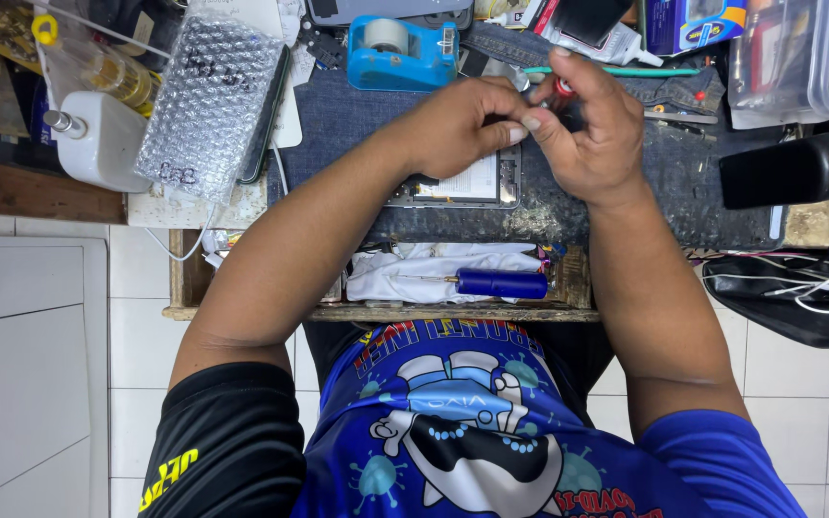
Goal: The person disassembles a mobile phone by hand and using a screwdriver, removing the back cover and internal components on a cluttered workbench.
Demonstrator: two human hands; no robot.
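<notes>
Blue tape dispenser (402,52) (glue bottle (595,38) beside) just beyond hands.

I see a matt denim cloth mat (626,182) over a rough, worn wooden bench (386,313). The opened device (467,184) shows a dull metal frame. I note a glossy blue plastic tape dispenser (400,53), clear bubble wrap (208,101), a smooth blue plastic screwdriver handle (501,283) on crumpled white cloth (405,271), and a glossy black bottle (784,171).
</notes>
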